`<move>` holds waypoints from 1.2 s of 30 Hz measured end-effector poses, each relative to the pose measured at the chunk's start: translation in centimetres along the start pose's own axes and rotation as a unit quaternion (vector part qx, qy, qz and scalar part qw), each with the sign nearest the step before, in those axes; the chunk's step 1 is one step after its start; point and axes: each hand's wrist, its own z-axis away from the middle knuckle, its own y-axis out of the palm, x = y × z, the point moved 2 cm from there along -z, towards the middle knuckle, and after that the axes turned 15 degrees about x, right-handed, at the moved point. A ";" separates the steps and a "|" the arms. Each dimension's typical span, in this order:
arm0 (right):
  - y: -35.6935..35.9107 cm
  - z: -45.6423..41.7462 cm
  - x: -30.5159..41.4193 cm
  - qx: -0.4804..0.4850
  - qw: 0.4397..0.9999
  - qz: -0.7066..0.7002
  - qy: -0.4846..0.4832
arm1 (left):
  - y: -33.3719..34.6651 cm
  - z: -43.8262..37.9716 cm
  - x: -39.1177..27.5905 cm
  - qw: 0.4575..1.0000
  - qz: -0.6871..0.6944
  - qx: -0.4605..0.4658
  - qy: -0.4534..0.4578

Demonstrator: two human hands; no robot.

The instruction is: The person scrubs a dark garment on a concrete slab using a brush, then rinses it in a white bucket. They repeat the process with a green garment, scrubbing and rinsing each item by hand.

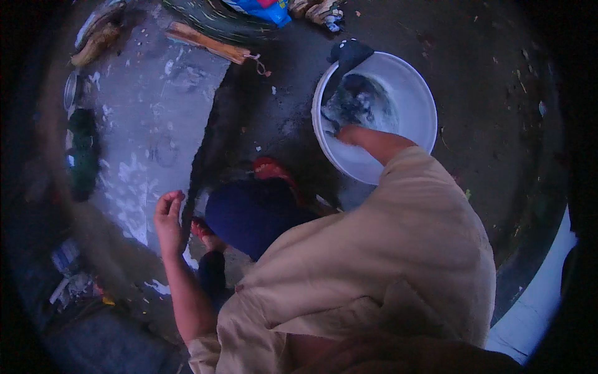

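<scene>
My right hand (349,134) reaches down inside a white plastic bucket (419,100). Its fingertips are hard to make out against a strip of dark cloth along the inner left wall. That dark wet cloth (352,55) hangs over the bucket's rim and trails down inside. Cloudy water (369,100) with dark, blurred matter in it lies at the bottom. To the left, my left hand (169,210) is raised above the edge of a pale concrete slab (154,107), its fingers curled in towards the thumb and nothing visible in them.
A wooden plank (208,42) with a string loop lies across the slab's far end. Beyond it are a dark tyre-like ring (210,18) and a blue plastic packet (266,11). A dark green object (83,152) stands at the slab's left edge. My feet wear red footwear (273,169).
</scene>
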 end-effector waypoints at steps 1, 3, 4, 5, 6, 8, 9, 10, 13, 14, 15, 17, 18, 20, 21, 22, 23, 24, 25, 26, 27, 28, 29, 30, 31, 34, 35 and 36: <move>-0.1 1.0 -0.5 0.037 0.993 0.102 -0.039 | 0.4 -0.4 0.0 1.000 0.010 0.022 0.000; 0.2 2.9 -1.6 0.113 0.941 0.297 -0.118 | 1.0 -1.0 0.0 0.997 0.028 0.066 -0.003; 0.0 6.3 -0.6 0.097 0.961 0.233 -0.112 | 1.2 -0.8 0.9 0.992 0.112 0.064 -0.005; -0.6 11.8 1.1 0.080 0.977 0.170 -0.102 | 1.1 -0.8 1.7 0.994 0.097 0.057 -0.014; -0.7 15.5 1.6 0.057 0.989 0.099 -0.089 | 1.1 -1.3 2.2 0.995 0.079 0.060 -0.021; -1.5 18.2 -2.4 -0.027 0.981 -0.007 -0.192 | 1.6 -1.9 2.1 0.996 0.067 0.065 -0.010; -1.6 21.0 -2.7 -0.058 0.963 -0.111 -0.239 | 1.8 -1.7 1.7 0.995 0.073 0.063 0.007; -1.4 23.5 -3.2 -0.088 0.931 -0.215 -0.283 | 2.0 -1.3 1.2 0.995 0.078 0.061 0.023; -2.0 29.4 -5.1 -0.133 0.810 -0.372 -0.433 | 2.7 -1.9 1.0 0.988 0.130 0.078 0.038; -2.3 31.7 -4.8 -0.179 0.775 -0.354 -0.491 | 2.9 -2.1 0.6 0.990 0.103 0.083 0.052; -2.0 34.5 -4.0 -0.206 0.755 -0.407 -0.471 | 2.9 -2.3 0.3 0.991 0.074 0.085 0.066; -1.8 38.9 -3.5 -0.268 0.709 -0.390 -0.522 | 3.3 -2.3 -1.0 0.990 0.029 0.093 0.098; -2.0 40.6 -3.7 -0.290 0.676 -0.366 -0.571 | 3.6 -1.9 -1.8 0.989 0.013 0.096 0.113; -3.9 44.2 -4.4 -0.194 0.635 -0.354 -0.658 | 3.7 -1.4 -2.3 0.985 -0.003 0.102 0.139; -4.6 45.6 -4.5 -0.217 0.615 -0.373 -0.660 | 3.2 -1.4 -2.1 0.983 -0.005 0.102 0.149; -5.0 45.5 -4.5 -0.257 0.631 -0.372 -0.631 | 3.1 -1.5 -2.2 0.981 -0.008 0.107 0.162; -5.5 45.0 -4.0 -0.296 0.645 -0.369 -0.600 | 3.1 -1.3 -2.2 0.980 -0.016 0.105 0.166; -5.9 44.3 -3.2 -0.331 0.659 -0.366 -0.568 | 3.0 -0.9 -2.1 0.980 -0.024 0.102 0.168; -5.9 43.4 -2.1 -0.371 0.758 -0.219 -0.490 | 2.8 -0.6 -1.9 0.980 -0.031 0.100 0.170; -6.0 42.3 -0.6 -0.397 0.827 -0.062 -0.393 | 2.6 -0.2 -1.6 0.983 -0.029 0.094 0.158; -5.5 40.6 1.0 -0.362 0.876 -0.104 -0.301 | 2.1 0.4 -1.0 0.986 -0.027 0.085 0.143; -6.5 38.1 0.4 -0.323 0.921 -0.060 -0.210 | 2.1 0.5 -0.4 0.987 -0.025 0.087 0.130; -7.4 35.6 0.6 -0.339 0.927 0.099 -0.124 | 1.7 0.5 0.8 0.990 0.010 0.082 0.115; -8.0 32.9 0.9 -0.316 0.943 0.065 -0.085 | 1.2 0.4 2.5 0.991 0.045 0.075 0.100; -8.8 30.6 2.3 -0.349 0.933 0.084 -0.029 | 0.5 0.5 4.4 0.991 0.078 0.067 0.083; -10.3 23.5 4.6 -0.413 0.847 -0.244 -0.229 | -1.2 -0.1 9.0 0.992 0.075 0.074 0.070; -9.6 21.8 6.7 -0.399 0.779 -0.387 -0.292 | -1.3 0.5 9.8 0.990 0.101 0.067 0.067; -8.5 20.2 8.3 -0.374 0.684 -0.522 -0.345 | -1.4 0.8 10.2 0.988 0.123 0.062 0.065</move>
